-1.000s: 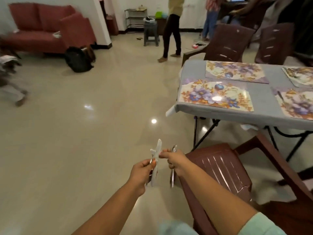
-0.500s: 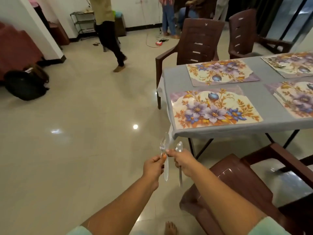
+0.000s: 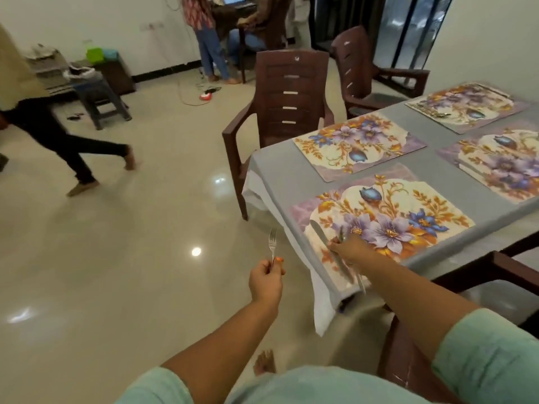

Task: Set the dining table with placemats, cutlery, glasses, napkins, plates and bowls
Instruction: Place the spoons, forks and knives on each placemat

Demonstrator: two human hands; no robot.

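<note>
1. The step in hand, as I judge it, is laying cutlery at the nearest placemat (image 3: 382,220), which lies at the near corner of the grey table (image 3: 280,176).
2. The right hand (image 3: 348,249) hovers over the placemat's 7 o'clock corner, its grip pinching a knife (image 3: 329,252); a second piece, likely a spoon (image 3: 341,235), shows beside the fingers, though I cannot tell exactly how it is held.
3. The knife's blade points toward 11 o'clock across the mat, its handle running back under the wrist past the table edge.
4. To do this well, lower the knife flat, parallel to the mat's side edge, handle toward the seat, and let go only once it rests fully on the mat.
5. The left hand (image 3: 267,279) sits off the table, at 9 o'clock of the right hand, over the floor. Its grip is clenched round a fork (image 3: 272,246) held upright, tines up.
6. Both forearms reach forward, the right one extended further and angled toward the table.
7. Three further placemats lie beyond, toward 1 and 2 o'clock; the farthest seems already to carry cutlery.
</note>
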